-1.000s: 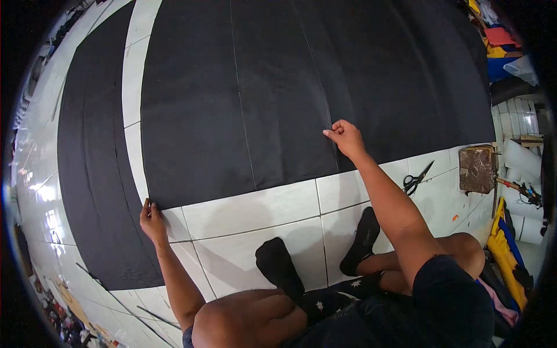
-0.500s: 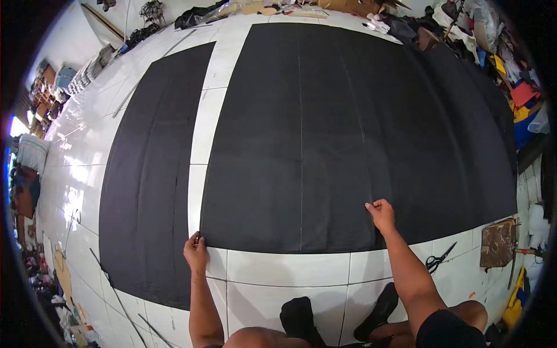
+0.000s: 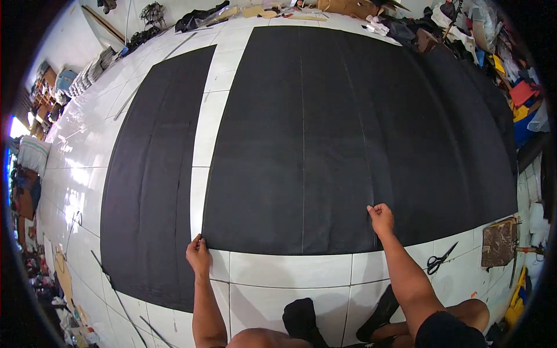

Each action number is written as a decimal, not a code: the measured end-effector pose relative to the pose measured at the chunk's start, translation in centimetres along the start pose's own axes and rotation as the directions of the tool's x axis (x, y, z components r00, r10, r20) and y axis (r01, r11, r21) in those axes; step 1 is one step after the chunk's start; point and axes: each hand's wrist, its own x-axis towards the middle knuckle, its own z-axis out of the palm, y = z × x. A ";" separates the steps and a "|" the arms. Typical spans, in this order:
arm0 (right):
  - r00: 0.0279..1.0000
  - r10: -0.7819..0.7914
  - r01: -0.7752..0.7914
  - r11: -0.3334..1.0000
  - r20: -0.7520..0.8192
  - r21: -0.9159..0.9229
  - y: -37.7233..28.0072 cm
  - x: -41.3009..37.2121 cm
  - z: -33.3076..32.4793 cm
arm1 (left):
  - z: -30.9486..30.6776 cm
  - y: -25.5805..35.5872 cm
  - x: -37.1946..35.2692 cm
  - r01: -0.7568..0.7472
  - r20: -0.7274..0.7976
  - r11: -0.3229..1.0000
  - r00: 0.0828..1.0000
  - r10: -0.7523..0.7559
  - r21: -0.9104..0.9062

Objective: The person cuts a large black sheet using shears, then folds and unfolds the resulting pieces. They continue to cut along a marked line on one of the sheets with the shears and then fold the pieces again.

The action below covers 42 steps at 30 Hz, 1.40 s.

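Observation:
A wide black sheet of fabric (image 3: 261, 145), marked with thin pale lines running lengthwise, lies flat on the white tiled floor. At its near left corner, my left hand (image 3: 198, 255) is closed in a pinch on the edge. My right hand (image 3: 381, 219) is over the sheet near its front edge, thumb and finger pinched beside one of the pale lines. What those fingers hold, if anything, is too small to make out. To the left, separated by a strip of tile, lies a narrower black fabric piece (image 3: 156, 162).
Black-handled scissors (image 3: 441, 258) rest on the tiles to the right, near a worn brown block (image 3: 498, 242). Thin rods (image 3: 119, 294) lie at the lower left. Piled scraps and bags (image 3: 510, 64) border the right side. My dark-covered feet (image 3: 300, 319) are just below the sheet.
The view has shifted slightly, so everything sits a little lower and to the right. Both hands keep their pinched poses at nearly the same places on the sheet.

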 end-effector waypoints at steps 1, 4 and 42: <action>0.999 -0.031 0.032 0.999 -0.029 0.009 0.1 -0.2 0.1 | 0.0 0.0 -0.2 0.000 0.005 1.000 1.000 0.000 -0.003; 1.000 -0.018 0.017 0.999 -0.013 -0.032 -0.3 -0.5 -0.2 | 0.0 -0.9 0.0 -0.021 0.005 1.000 1.000 0.021 -0.001; 0.886 -0.018 0.075 0.992 0.463 -0.105 2.6 -3.9 -6.0 | -1.6 -0.3 1.1 0.026 0.253 0.999 0.967 -0.014 -0.045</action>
